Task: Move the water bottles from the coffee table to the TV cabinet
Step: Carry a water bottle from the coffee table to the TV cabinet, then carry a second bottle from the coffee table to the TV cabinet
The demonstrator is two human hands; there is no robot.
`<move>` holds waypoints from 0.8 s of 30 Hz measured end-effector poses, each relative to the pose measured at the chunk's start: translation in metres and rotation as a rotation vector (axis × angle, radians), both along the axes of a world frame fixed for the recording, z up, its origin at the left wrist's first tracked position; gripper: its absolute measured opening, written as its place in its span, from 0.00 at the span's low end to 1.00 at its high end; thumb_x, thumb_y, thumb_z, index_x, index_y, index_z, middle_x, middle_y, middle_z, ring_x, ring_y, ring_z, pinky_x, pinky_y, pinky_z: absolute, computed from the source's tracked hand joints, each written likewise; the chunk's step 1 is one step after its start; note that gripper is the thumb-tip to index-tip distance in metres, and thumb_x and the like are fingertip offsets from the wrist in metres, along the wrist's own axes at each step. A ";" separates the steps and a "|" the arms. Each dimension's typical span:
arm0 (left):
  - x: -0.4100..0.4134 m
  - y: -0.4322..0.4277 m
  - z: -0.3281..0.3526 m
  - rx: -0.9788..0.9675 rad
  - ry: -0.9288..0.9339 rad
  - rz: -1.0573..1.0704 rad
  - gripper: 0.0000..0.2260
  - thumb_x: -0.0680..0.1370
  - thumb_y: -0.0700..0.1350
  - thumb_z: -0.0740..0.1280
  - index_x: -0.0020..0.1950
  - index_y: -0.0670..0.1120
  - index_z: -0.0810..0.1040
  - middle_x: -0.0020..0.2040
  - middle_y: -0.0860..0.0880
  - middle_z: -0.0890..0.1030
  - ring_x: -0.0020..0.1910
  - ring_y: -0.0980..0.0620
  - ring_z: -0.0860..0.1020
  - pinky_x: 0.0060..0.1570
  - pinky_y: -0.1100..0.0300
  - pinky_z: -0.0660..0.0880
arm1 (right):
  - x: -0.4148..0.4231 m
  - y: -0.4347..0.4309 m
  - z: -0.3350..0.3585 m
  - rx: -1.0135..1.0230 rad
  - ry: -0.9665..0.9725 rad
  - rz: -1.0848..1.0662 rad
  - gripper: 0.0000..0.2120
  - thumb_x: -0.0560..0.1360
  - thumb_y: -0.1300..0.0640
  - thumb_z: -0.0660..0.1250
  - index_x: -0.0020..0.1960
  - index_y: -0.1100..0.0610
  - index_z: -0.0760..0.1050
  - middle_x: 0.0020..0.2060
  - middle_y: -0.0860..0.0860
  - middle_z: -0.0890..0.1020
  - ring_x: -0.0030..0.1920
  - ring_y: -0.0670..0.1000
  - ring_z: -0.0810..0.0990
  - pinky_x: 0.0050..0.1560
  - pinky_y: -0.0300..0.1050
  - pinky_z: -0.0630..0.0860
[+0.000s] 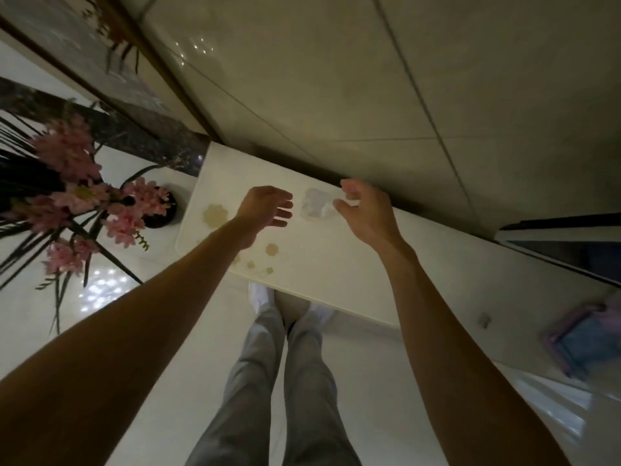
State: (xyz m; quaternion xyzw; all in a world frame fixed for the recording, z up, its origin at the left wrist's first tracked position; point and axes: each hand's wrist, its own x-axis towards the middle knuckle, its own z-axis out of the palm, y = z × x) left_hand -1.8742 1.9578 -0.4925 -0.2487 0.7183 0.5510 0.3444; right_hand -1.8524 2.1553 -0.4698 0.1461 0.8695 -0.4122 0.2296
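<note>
Fingers (283, 205) of the left hand (263, 210) lie straight and a little spread, holding nothing, their tips just short of the bottle (314, 205). On the other side the right hand (366, 213) is curled, thumb (339, 206) and forefinger at the bottle's right edge; blur hides whether they pinch it or only touch it. The bottle is a pale, smeared shape on the white cabinet (336, 264), near its back edge by the wall and well left of the TV (564, 250). It appears to stand upright, its long axis pointing up toward the camera, though the blur leaves that uncertain. It sits between the two hands, and the right is nearer. Any adjustment or release would likely fall to that hand.
</note>
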 end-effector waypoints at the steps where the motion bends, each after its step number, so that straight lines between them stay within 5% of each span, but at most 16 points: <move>1: -0.004 -0.001 0.019 -0.130 0.080 -0.169 0.10 0.81 0.40 0.62 0.57 0.38 0.80 0.55 0.41 0.83 0.51 0.42 0.83 0.54 0.50 0.80 | -0.001 0.004 0.022 0.009 0.008 0.000 0.20 0.78 0.54 0.67 0.69 0.56 0.73 0.64 0.52 0.78 0.63 0.50 0.77 0.61 0.42 0.72; 4: -0.015 0.003 0.078 -0.446 0.286 -0.635 0.12 0.81 0.42 0.60 0.56 0.40 0.81 0.57 0.44 0.83 0.52 0.46 0.82 0.54 0.56 0.77 | -0.001 0.016 0.084 0.042 0.057 0.010 0.16 0.79 0.53 0.66 0.64 0.57 0.77 0.59 0.52 0.82 0.58 0.50 0.79 0.58 0.41 0.73; 9: -0.022 0.023 0.180 -0.621 0.634 -0.899 0.24 0.78 0.47 0.45 0.55 0.40 0.79 0.53 0.42 0.82 0.48 0.41 0.80 0.43 0.54 0.77 | 0.017 0.030 0.158 0.100 0.182 -0.020 0.13 0.78 0.54 0.65 0.60 0.56 0.80 0.55 0.50 0.84 0.54 0.49 0.81 0.57 0.41 0.75; 13: -0.002 0.033 0.236 -0.590 0.738 -0.946 0.11 0.80 0.45 0.59 0.55 0.44 0.79 0.51 0.43 0.84 0.49 0.41 0.81 0.49 0.49 0.77 | 0.045 0.039 0.196 0.195 0.165 -0.028 0.13 0.79 0.53 0.64 0.60 0.55 0.80 0.54 0.51 0.84 0.54 0.52 0.81 0.54 0.44 0.76; 20: 0.043 0.042 0.262 -0.482 0.756 -1.276 0.12 0.81 0.51 0.60 0.58 0.47 0.78 0.58 0.48 0.81 0.57 0.48 0.78 0.52 0.57 0.71 | 0.097 0.038 0.222 0.271 -0.010 -0.101 0.14 0.79 0.52 0.64 0.50 0.63 0.80 0.44 0.59 0.83 0.47 0.58 0.81 0.54 0.56 0.78; 24: 0.044 0.046 0.269 -0.448 0.817 -1.456 0.13 0.82 0.51 0.59 0.57 0.44 0.77 0.57 0.46 0.79 0.56 0.47 0.76 0.54 0.56 0.68 | 0.128 0.022 0.231 0.245 -0.023 -0.242 0.15 0.79 0.52 0.63 0.46 0.64 0.78 0.40 0.57 0.81 0.41 0.53 0.79 0.49 0.49 0.76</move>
